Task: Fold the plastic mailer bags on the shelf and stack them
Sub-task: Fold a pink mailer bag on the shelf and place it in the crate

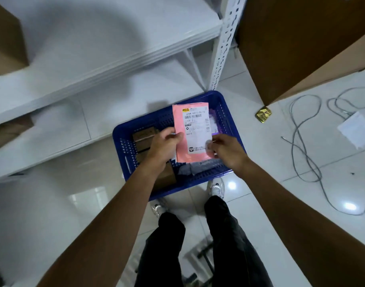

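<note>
Pink mailer bag (pixel 193 131), edges in left hand (pixel 164 145), right hand (pixel 227 150); seemingly above crate (pixel 223 112)

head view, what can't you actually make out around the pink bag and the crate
All in the head view:
- Fine print on the label of the pink bag: too small to read.
- Contents of the blue crate under the bag: hidden by it and by the left hand gripping its edge.
- On the right hand, the fingers at the bag's lower corner: blurred, hold unclear.
- The cardboard box: cut off by the top and right edges.
</note>
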The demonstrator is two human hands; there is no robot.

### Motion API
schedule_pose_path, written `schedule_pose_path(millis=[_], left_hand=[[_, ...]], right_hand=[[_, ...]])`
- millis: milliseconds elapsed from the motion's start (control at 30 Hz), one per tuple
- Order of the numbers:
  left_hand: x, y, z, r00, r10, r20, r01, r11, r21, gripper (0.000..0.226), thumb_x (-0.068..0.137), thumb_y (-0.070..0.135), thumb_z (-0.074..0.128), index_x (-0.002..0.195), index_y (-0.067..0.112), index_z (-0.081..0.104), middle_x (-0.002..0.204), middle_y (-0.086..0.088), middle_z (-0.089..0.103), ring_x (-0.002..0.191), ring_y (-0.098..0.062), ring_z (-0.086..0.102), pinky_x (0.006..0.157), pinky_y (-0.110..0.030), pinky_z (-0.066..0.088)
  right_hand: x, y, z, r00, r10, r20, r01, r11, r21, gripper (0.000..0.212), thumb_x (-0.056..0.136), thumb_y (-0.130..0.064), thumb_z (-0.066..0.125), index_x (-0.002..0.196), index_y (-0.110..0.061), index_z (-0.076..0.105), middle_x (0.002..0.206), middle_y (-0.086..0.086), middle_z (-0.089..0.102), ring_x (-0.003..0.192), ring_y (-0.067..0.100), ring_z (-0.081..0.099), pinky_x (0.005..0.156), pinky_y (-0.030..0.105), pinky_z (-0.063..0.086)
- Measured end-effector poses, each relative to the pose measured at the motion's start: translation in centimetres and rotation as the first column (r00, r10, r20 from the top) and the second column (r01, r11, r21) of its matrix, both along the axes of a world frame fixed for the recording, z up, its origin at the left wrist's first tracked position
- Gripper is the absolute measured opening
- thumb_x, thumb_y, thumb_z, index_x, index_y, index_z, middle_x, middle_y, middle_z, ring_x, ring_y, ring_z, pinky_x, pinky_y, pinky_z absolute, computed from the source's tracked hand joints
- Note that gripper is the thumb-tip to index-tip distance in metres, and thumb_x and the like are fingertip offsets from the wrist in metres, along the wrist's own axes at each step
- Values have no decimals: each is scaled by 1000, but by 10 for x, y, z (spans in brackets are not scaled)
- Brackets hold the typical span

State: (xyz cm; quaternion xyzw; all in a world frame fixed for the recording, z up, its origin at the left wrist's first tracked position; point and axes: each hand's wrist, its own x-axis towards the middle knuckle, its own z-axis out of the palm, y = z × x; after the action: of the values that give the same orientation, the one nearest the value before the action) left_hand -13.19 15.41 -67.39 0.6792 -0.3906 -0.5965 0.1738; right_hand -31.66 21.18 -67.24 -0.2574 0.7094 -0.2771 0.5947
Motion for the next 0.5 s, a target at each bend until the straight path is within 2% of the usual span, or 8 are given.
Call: schedule_pose_path(millis=[67, 100, 167, 267, 400, 500], left_hand=[[-5, 2, -20, 1000, -3, 17, 2, 1000, 20, 20, 97, 20, 66, 116, 21, 69, 101, 13, 71, 87, -2, 67, 67, -13, 52], [-7, 3, -32, 1000, -11, 21, 10, 999, 37, 20, 97, 20, 65, 117, 21, 69, 102, 12, 71, 87, -2, 67, 66, -13, 51], [-11, 5, -52, 999, -33, 14, 32, 998, 62, 19, 97, 21, 65, 116, 20, 69, 107, 7, 72, 92, -7, 70, 75, -19, 57], [-18, 2, -86, 995, -96, 37, 93, 993, 75, 25, 97, 24, 65, 121, 18, 70, 115, 0, 72, 100, -16, 70, 91, -34, 58], [-35, -6, -129, 979, -200, 42, 196, 977, 89, 19, 99, 24, 62, 116, 19, 70, 114, 0, 71, 100, -17, 70, 92, -36, 57], [-44, -12, -162, 975, -216, 53, 211, 974, 87, 20, 100, 20, 61, 119, 17, 68, 109, 2, 70, 95, -14, 69, 87, -30, 58]], right_hand=[[-5, 4, -31, 1000, 19, 0, -19, 1000, 23, 9, 92, -12, 64, 86, -15, 69, 94, 9, 75, 82, 19, 69, 85, 40, 59], [-7, 5, -46, 999, 35, -5, -35, 999, 32, 4, 92, -16, 66, 90, -16, 70, 98, 6, 75, 88, 21, 71, 87, 43, 59], [-13, 8, -70, 999, 31, -26, -30, 998, 46, 10, 92, -22, 67, 98, -15, 70, 101, 3, 75, 93, 23, 72, 87, 46, 59], [-20, 8, -107, 997, 30, -69, -25, 997, 74, 12, 94, -19, 64, 105, -15, 68, 104, 4, 73, 93, 24, 71, 86, 45, 60], [-31, 11, -153, 993, 11, -114, 3, 992, 125, 19, 95, -11, 59, 112, -14, 67, 104, 2, 71, 93, 22, 69, 83, 45, 61], [-37, 8, -186, 990, 27, -140, -7, 991, 135, 26, 94, -8, 54, 116, -14, 67, 107, 1, 72, 94, 21, 69, 82, 40, 61]])
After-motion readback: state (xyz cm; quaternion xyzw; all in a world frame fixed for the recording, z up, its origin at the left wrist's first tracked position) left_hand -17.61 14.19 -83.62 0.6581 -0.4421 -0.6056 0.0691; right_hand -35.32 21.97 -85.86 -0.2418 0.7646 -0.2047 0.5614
